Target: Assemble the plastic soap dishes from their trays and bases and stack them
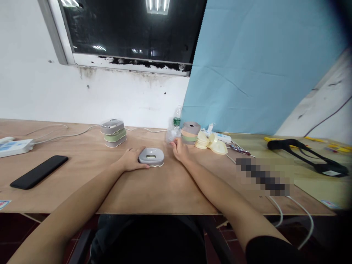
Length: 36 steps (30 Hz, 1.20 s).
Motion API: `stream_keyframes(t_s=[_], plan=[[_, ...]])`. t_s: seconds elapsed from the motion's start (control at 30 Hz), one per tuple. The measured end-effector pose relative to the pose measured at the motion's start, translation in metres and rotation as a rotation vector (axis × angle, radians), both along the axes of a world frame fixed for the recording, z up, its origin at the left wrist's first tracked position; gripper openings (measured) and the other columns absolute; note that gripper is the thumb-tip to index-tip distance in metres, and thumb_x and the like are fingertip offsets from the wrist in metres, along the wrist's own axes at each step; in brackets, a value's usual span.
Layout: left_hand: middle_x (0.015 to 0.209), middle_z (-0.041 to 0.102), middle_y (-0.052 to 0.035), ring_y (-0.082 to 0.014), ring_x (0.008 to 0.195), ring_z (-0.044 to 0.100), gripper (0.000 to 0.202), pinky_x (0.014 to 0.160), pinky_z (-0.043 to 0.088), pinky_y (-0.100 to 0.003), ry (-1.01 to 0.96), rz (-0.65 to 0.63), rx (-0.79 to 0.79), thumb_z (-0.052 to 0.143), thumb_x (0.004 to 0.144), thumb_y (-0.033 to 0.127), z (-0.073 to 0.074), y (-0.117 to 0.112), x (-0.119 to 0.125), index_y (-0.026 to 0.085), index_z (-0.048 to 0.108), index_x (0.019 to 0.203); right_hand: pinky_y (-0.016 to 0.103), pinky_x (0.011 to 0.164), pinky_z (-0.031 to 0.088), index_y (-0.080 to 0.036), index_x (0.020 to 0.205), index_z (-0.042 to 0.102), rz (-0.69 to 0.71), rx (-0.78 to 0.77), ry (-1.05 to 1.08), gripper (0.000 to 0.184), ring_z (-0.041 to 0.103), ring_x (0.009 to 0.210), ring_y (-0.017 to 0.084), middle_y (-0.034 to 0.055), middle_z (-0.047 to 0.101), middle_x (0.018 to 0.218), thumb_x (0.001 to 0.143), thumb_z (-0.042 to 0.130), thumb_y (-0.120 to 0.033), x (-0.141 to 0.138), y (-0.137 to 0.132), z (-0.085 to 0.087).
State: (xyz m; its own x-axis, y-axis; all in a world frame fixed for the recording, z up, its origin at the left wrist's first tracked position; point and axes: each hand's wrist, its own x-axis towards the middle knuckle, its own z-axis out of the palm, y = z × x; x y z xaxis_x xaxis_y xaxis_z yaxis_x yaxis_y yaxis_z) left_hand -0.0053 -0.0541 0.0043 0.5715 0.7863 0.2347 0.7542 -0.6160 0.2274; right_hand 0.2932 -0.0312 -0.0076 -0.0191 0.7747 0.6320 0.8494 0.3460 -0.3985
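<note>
My left hand (132, 160) grips the left side of a grey plastic soap dish (151, 155), thumb at the front and fingers behind. The dish rests on the wooden table and has rounded corners, an oval slot in its top and a pale wavy edge below. To the right, apart from the dish, my right hand (180, 149) is closed with its fingers curled. Whether anything small is pinched in it cannot be made out. Just behind its fingertips are a crumpled clear plastic bag (171, 134) and a clear bottle with a green label (176, 121).
Stacked soap dishes (114, 132) stand at the back left, and another stack (190, 132) at the back right beside cream plastic pieces (211, 143). A black phone (39, 171) and a power strip (16, 147) lie left. A black strap-like frame (308, 156) lies far right.
</note>
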Motion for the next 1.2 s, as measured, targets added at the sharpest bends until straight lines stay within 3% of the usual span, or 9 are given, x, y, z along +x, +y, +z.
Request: stream_keyframes(t_s=[0.2,0.3,0.4,0.53,0.87,1.03,1.2], plan=[[0.145,0.043,-0.0159,-0.0379,0.128,0.043,0.105,0.104,0.030,-0.048,-0.013,-0.002,-0.014,0.055,0.065,0.079,-0.001,0.001,-0.001,0.018,0.029,0.147,0.036,0.084,0.045,-0.023,0.102,0.054,0.233,-0.189,0.092,0.032,0.061,0.095,0.023,0.0072,0.068,0.101,0.097,0.031,-0.044,-0.015,-0.020,-0.004],[0.146,0.042,-0.0156,-0.0389,0.128,0.042,0.107,0.104,0.031,-0.050,-0.024,0.004,-0.025,0.055,0.064,0.080,-0.003,0.002,-0.001,0.018,0.029,0.147,0.039,0.091,0.045,-0.022,0.104,0.055,0.273,-0.339,0.195,0.038,0.060,0.102,0.022,0.0074,0.066,0.109,0.096,0.031,-0.050,-0.009,-0.038,-0.008],[0.144,0.044,-0.0159,-0.0394,0.128,0.043,0.107,0.103,0.032,-0.050,-0.046,0.011,-0.039,0.056,0.064,0.079,-0.005,0.003,0.000,0.018,0.029,0.147,0.042,0.099,0.042,-0.023,0.122,0.051,0.296,-0.472,0.175,0.049,0.055,0.117,0.024,0.0107,0.058,0.128,0.092,0.036,-0.059,0.001,-0.059,-0.013],[0.143,0.045,-0.0157,-0.0388,0.126,0.045,0.104,0.103,0.034,-0.049,-0.080,-0.016,-0.020,0.058,0.065,0.076,-0.006,0.003,0.000,0.020,0.030,0.147,0.049,0.110,0.031,-0.026,0.142,0.037,0.343,-0.528,0.086,0.067,0.039,0.134,0.027,0.0112,0.043,0.145,0.088,0.037,-0.067,0.007,-0.072,-0.013],[0.141,0.047,-0.0162,-0.0400,0.125,0.046,0.101,0.102,0.034,-0.051,-0.081,-0.055,0.001,0.059,0.065,0.075,-0.009,0.006,0.005,0.018,0.034,0.144,0.054,0.117,0.007,-0.023,0.153,0.012,0.322,-0.583,0.093,0.092,0.015,0.145,0.032,0.0093,0.015,0.158,0.082,0.030,-0.078,-0.012,-0.040,-0.004],[0.143,0.046,-0.0136,-0.0411,0.125,0.044,0.103,0.103,0.033,-0.052,-0.071,-0.061,0.021,0.056,0.065,0.078,-0.010,0.005,0.006,0.018,0.032,0.146,0.048,0.118,0.007,-0.021,0.154,0.007,0.303,-0.568,0.194,0.097,0.010,0.146,0.028,0.0070,0.009,0.159,0.080,0.025,-0.081,-0.020,-0.021,-0.007],[0.144,0.044,-0.0150,-0.0393,0.128,0.042,0.107,0.104,0.029,-0.054,-0.042,-0.055,0.020,0.056,0.064,0.080,-0.012,0.007,0.004,0.019,0.028,0.147,0.044,0.119,0.008,-0.022,0.153,0.013,0.357,-0.469,0.319,0.099,0.015,0.145,0.025,0.0070,0.015,0.158,0.077,0.025,-0.084,-0.025,-0.002,-0.015]])
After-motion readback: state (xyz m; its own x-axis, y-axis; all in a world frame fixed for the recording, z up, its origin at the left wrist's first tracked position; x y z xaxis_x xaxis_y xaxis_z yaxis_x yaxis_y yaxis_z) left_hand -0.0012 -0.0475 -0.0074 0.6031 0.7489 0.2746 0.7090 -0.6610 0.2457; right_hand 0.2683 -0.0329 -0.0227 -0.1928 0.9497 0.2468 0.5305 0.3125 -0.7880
